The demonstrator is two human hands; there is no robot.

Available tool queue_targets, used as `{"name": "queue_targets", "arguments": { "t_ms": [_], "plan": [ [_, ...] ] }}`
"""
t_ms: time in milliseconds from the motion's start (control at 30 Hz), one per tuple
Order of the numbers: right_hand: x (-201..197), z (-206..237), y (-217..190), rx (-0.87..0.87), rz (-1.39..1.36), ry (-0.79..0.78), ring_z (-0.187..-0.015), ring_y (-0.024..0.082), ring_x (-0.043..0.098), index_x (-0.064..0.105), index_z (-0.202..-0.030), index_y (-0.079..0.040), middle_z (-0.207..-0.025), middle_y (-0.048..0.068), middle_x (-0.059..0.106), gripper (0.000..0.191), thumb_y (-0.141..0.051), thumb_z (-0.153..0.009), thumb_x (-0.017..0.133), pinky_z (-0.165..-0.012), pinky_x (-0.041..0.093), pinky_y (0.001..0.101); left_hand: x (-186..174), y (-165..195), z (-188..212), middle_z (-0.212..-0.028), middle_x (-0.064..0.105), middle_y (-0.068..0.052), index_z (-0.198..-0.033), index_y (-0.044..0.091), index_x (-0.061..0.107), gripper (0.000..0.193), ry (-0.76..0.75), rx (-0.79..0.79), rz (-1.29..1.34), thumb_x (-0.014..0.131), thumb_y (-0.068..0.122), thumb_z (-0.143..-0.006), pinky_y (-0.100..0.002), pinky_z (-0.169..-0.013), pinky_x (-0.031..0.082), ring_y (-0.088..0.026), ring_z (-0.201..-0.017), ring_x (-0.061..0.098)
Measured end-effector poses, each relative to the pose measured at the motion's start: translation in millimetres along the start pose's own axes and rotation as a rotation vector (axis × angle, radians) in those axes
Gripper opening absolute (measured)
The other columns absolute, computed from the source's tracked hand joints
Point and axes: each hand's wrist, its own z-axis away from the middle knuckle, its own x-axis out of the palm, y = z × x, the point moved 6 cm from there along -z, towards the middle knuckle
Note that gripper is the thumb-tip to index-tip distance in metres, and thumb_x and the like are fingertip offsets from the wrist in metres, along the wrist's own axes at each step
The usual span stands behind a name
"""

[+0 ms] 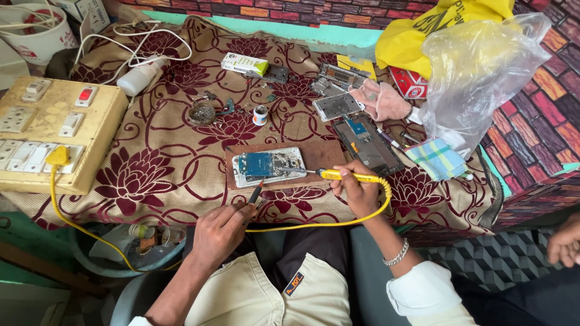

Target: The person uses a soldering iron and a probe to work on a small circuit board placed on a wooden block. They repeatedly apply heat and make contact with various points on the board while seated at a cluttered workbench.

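Observation:
An opened phone (269,165) with a blue board lies on a brown wooden pad (320,154) on the flowered cloth. My right hand (357,192) grips a yellow soldering iron (345,175), its tip touching the phone's right end. My left hand (222,228) holds a thin dark tool (255,193) pointing at the phone's lower edge. A yellow cord (314,226) loops from the iron across my lap.
A cream switch board (51,130) with a yellow plug sits at left. Phone frames (338,106), a second open phone (368,145), a checked cloth (436,158), a small solder spool (260,115), white bottle (140,76) and plastic bags (477,66) lie behind. Another person's hand (565,241) shows at right.

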Motion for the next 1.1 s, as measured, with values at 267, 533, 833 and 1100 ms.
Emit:
{"name": "queue_targets", "arguments": {
  "t_ms": [267,533,833,1100],
  "plan": [
    [10.2,5.9,-9.8,0.004,-0.016,-0.023,-0.063,0.009,0.063,0.064,-0.107,0.004,-0.078,0.009,0.07,0.026,-0.021,-0.106,0.058,-0.058,0.054,0.0224,2.5,1.8,2.2,-0.085,0.072,-0.002,-0.098,0.009,0.072,0.017,0.024,0.008,0.04,0.079,0.003,-0.083,-0.033,-0.055,0.055,-0.017,-0.066,0.066],
    [15.2,6.1,-18.3,-0.038,0.06,-0.037,-0.063,0.009,0.064,0.065,-0.105,0.003,-0.078,0.009,0.072,0.023,-0.019,-0.105,0.058,-0.059,0.054,0.0217,-8.3,-10.5,5.4,-0.083,0.072,-0.003,-0.091,0.006,0.07,0.017,0.052,-0.024,0.033,0.079,-0.001,-0.079,-0.034,-0.058,0.055,-0.018,-0.07,0.068],
    [15.1,6.8,-22.0,-0.067,0.053,-0.025,-0.063,0.009,0.063,0.065,-0.103,0.004,-0.075,0.009,0.07,0.022,-0.018,-0.105,0.06,-0.06,0.054,0.0224,-15.5,-26.2,4.2,-0.092,0.075,-0.006,-0.089,0.005,0.065,0.019,0.174,-0.182,0.012,0.079,-0.003,-0.08,-0.033,-0.063,0.056,-0.02,-0.08,0.072],
    [11.0,6.7,-15.1,0.025,-0.043,0.103,-0.061,0.009,0.063,0.064,-0.104,0.005,-0.075,0.008,0.069,0.022,-0.016,-0.105,0.057,-0.058,0.055,0.0224,-2.8,-66.2,22.0,-0.095,0.076,-0.01,-0.092,0.0,0.063,0.021,0.207,-0.572,0.128,0.076,0.017,-0.095,-0.029,-0.052,0.051,-0.014,-0.069,0.067]
  ]
}}
